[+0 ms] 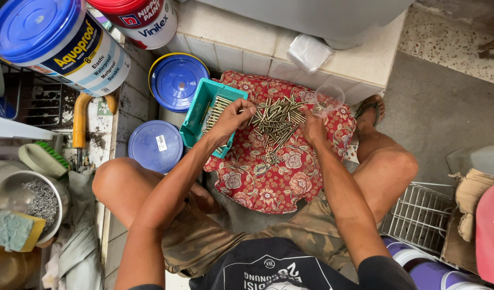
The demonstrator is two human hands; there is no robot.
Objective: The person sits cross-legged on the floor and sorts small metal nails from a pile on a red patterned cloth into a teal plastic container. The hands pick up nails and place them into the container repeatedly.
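While hands sort bolts (276, 121), buckets (156, 145) crowd the teal tray (196, 115).

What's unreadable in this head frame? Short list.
- Left hand: its fingers cover whatever it pinches, above the bolt pile.
- Right hand: palm down, grip hidden.
- Teal tray: left hand blocks part of its contents.
- Nuts: too small to count.
- Clear cup: contents indiscernible.
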